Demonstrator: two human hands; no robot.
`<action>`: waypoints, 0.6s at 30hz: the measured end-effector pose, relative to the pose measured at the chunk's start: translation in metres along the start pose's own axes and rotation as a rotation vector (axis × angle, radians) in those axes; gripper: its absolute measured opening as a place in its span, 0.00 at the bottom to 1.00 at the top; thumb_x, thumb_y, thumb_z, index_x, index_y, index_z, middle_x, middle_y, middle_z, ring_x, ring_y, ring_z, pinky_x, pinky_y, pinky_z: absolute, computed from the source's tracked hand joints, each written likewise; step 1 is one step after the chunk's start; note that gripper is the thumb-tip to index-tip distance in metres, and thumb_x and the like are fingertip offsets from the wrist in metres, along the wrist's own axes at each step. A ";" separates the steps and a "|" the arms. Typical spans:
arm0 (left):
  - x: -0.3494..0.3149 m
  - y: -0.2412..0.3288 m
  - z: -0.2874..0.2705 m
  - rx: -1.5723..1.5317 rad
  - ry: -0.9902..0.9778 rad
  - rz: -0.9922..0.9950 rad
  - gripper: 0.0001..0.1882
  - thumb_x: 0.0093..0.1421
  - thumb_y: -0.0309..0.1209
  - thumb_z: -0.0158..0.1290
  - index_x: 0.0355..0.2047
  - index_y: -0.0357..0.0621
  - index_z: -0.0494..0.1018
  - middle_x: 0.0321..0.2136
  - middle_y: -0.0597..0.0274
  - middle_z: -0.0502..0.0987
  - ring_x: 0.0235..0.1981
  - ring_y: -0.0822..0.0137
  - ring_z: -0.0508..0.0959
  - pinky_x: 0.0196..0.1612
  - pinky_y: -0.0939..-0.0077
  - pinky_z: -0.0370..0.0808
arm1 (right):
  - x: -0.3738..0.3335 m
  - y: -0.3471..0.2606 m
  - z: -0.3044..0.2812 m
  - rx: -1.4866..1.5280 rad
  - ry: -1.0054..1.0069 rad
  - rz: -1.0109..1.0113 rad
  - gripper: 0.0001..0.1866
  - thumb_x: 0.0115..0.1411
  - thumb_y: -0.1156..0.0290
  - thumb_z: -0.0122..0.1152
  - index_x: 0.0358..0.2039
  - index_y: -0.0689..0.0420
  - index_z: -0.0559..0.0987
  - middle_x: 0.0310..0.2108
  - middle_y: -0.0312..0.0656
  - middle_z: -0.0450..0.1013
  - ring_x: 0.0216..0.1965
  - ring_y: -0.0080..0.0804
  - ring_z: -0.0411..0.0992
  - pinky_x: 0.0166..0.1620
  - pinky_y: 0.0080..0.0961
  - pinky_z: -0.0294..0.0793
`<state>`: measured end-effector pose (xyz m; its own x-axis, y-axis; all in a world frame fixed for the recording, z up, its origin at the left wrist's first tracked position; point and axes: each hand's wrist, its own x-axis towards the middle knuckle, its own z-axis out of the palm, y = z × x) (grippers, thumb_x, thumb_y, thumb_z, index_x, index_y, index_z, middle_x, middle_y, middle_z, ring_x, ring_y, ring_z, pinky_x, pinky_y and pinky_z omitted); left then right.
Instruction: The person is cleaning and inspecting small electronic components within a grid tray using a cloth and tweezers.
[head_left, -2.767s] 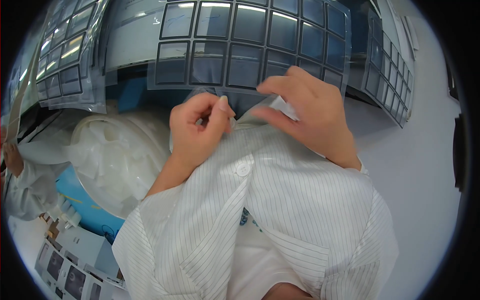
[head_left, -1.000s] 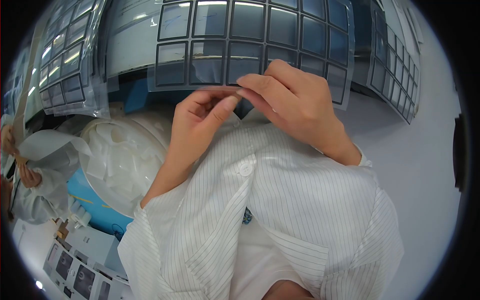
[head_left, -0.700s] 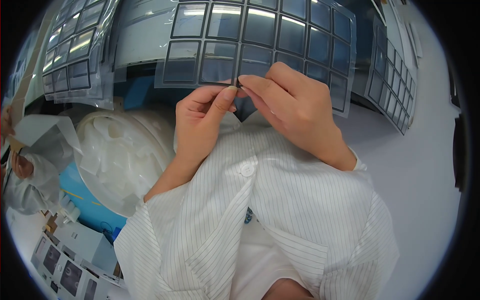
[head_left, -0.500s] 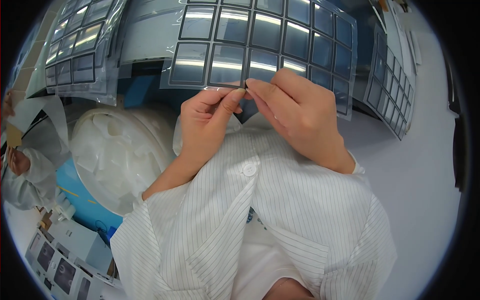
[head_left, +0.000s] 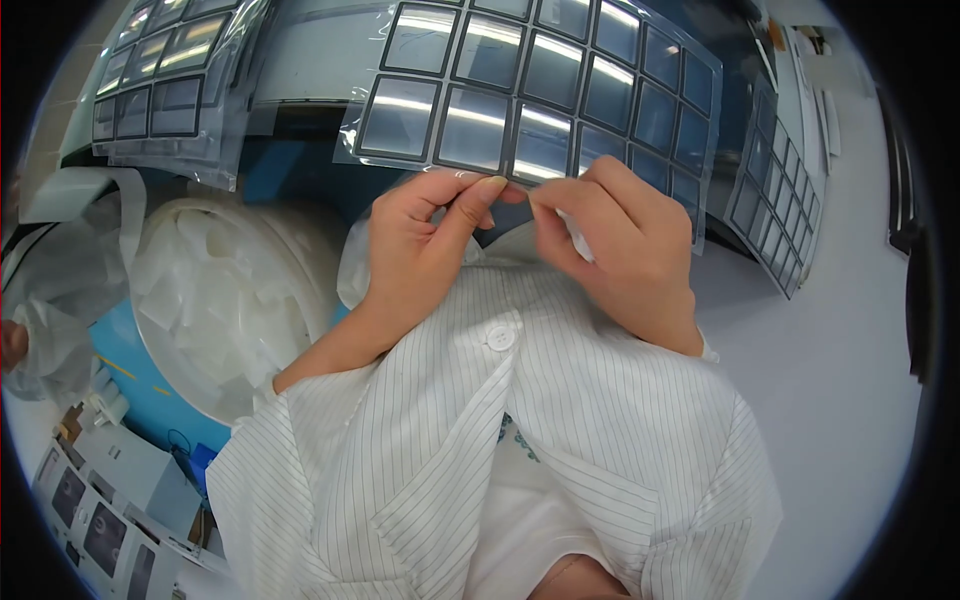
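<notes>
A clear plastic film sheet [head_left: 472,125] with rows of black-framed rectangular panels spreads in front of me, its near edge at my fingertips. My left hand [head_left: 415,230] pinches that edge between thumb and forefinger, beneath a seam between two panels. Just to its right, my right hand [head_left: 630,235] is closed, thumb and forefinger pressed together close to the left fingertips. What they hold, if anything, is too small to make out. A pale patch shows between the right hand's curled fingers.
Left of me stands a round white bin [head_left: 165,330] full of crumpled translucent film. Similar panel sheets hang at the far left [head_left: 175,105] and right [head_left: 775,180]. Another person's hand [head_left: 12,345] shows at the left rim, above white equipment [head_left: 105,535].
My right hand has moved right and slightly nearer, away from the sheet's edge. My left hand keeps its pinch. The sheet has shifted slightly right in view; the other person's hand moved toward the rim.
</notes>
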<state>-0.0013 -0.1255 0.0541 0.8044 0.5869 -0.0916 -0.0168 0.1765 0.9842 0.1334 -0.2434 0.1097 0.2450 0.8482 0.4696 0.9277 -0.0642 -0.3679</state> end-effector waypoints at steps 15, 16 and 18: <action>0.002 -0.005 -0.004 -0.207 -0.037 -0.129 0.10 0.68 0.31 0.51 0.41 0.35 0.76 0.34 0.58 0.82 0.28 0.80 0.73 0.37 0.84 0.71 | -0.033 0.043 -0.071 0.791 -0.555 0.247 0.09 0.54 0.77 0.63 0.37 0.58 0.76 0.33 0.36 0.72 0.31 0.28 0.69 0.25 0.26 0.66; 0.001 -0.002 0.001 -0.172 -0.063 -0.181 0.11 0.67 0.31 0.52 0.42 0.35 0.76 0.34 0.58 0.82 0.29 0.80 0.73 0.37 0.84 0.71 | -0.035 0.042 -0.072 0.792 -0.546 0.258 0.09 0.54 0.77 0.63 0.37 0.58 0.76 0.33 0.36 0.72 0.31 0.28 0.69 0.25 0.26 0.66; 0.001 -0.001 0.006 -0.127 -0.087 -0.234 0.12 0.66 0.32 0.53 0.43 0.35 0.76 0.34 0.58 0.82 0.29 0.80 0.73 0.37 0.84 0.71 | -0.033 0.037 -0.068 0.727 -0.584 0.274 0.09 0.54 0.79 0.63 0.36 0.57 0.78 0.33 0.37 0.73 0.31 0.28 0.70 0.26 0.23 0.68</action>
<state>0.0027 -0.1301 0.0541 0.8434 0.4491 -0.2950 0.1053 0.4003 0.9103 0.1789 -0.3090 0.1351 0.0663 0.9920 -0.1070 0.4109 -0.1249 -0.9031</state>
